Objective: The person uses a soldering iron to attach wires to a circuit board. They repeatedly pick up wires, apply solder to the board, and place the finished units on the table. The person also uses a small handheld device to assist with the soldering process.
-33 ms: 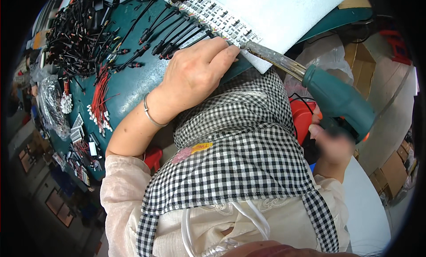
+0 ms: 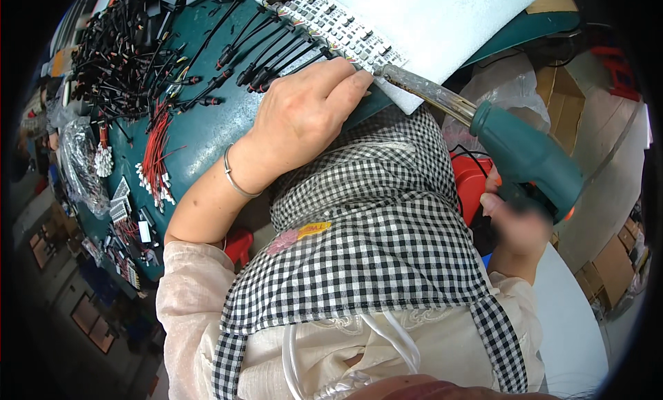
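Note:
My right hand (image 2: 519, 227), partly blurred, grips the handle of a teal soldering gun (image 2: 528, 151). Its metal barrel slants up and left, and the tip meets the near right end of a white circuit board strip (image 2: 356, 30). Just left of that tip is my left hand (image 2: 304, 106), back upward, fingers bent and drawn together; whatever they pinch is hidden under them. Several short black cables (image 2: 276, 51) with connectors run from the board's left edge onto the table. The strip lies on a white foam sheet (image 2: 456, 20).
The green table (image 2: 228, 120) carries a heap of black cables (image 2: 117, 61) at the far left. Nearer lie red wires (image 2: 157, 137) with white ends and a clear plastic bag (image 2: 83, 165). Off the table's right edge are another plastic bag (image 2: 507, 82) and a cardboard box (image 2: 563, 96).

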The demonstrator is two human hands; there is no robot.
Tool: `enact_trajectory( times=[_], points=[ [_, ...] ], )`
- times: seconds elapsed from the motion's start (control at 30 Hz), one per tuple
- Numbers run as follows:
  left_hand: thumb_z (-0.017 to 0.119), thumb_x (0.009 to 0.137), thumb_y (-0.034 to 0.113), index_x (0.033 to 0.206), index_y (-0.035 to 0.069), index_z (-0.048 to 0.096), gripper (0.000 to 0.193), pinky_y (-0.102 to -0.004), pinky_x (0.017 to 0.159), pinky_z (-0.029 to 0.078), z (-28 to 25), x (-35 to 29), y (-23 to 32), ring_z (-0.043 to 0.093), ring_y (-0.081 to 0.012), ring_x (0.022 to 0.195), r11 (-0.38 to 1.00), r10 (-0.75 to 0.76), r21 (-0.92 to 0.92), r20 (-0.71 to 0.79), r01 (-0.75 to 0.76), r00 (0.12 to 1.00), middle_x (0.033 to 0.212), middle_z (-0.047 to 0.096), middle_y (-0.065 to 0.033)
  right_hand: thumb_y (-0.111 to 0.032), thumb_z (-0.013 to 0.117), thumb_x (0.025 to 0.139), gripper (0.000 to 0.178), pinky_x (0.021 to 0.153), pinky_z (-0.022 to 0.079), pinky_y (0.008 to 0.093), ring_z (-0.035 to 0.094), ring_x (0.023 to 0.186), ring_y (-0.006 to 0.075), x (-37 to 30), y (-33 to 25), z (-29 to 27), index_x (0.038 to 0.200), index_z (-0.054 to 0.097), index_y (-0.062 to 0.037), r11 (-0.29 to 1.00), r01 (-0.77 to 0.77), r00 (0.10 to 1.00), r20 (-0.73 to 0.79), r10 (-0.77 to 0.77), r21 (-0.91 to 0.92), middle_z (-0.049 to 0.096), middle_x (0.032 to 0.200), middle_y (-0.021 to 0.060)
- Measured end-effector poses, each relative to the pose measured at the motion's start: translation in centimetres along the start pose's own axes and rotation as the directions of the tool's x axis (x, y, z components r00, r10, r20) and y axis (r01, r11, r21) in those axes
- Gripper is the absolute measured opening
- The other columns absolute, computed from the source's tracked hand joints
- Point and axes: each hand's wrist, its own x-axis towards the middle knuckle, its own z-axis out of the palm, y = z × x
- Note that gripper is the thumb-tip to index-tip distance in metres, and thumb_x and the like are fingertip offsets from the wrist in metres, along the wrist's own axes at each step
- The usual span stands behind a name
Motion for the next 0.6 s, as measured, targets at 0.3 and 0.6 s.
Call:
enact_trajectory(
  times=[0.3, 0.6],
  points=[
    [0.073, 0.07, -0.001, 0.102, 0.003, 0.062, 0.034, -0.0306, 0.052, 0.05, -0.1, 0.1, 0.1, 0.06, -0.0221, 0.062, 1.0, 0.012, 0.021, 0.009, -0.013, 1.0, 0.078, 0.06, -0.0078, -0.002, 0.076, 0.066, 0.056, 0.042, 0.046, 0.0248, 0.053, 0.053, 0.0145, 0.6, 0.2, 0.1, 0.114, 0.05, 0.0105, 0.972, 0.14, 0.986, -0.119, -0.119, 0.189, 0.059, 0.103, 0.0212],
    [0.073, 0.071, -0.001, 0.102, 0.004, 0.062, 0.033, -0.0306, 0.052, 0.05, 0.2, -0.1, 0.0, 0.06, -0.0221, 0.062, 1.0, 0.016, 0.026, -0.011, -0.016, 1.0, 0.078, 0.06, -0.0077, 0.01, 0.076, 0.063, 0.052, 0.07, 0.051, 0.027, 0.062, 0.079, 0.0151, -0.6, 1.0, -0.6, 0.112, 0.06, 0.0005, 0.985, -0.016, 0.997, -0.077, 0.029, 0.172, 0.067, 0.099, 0.0108]
  ],
)
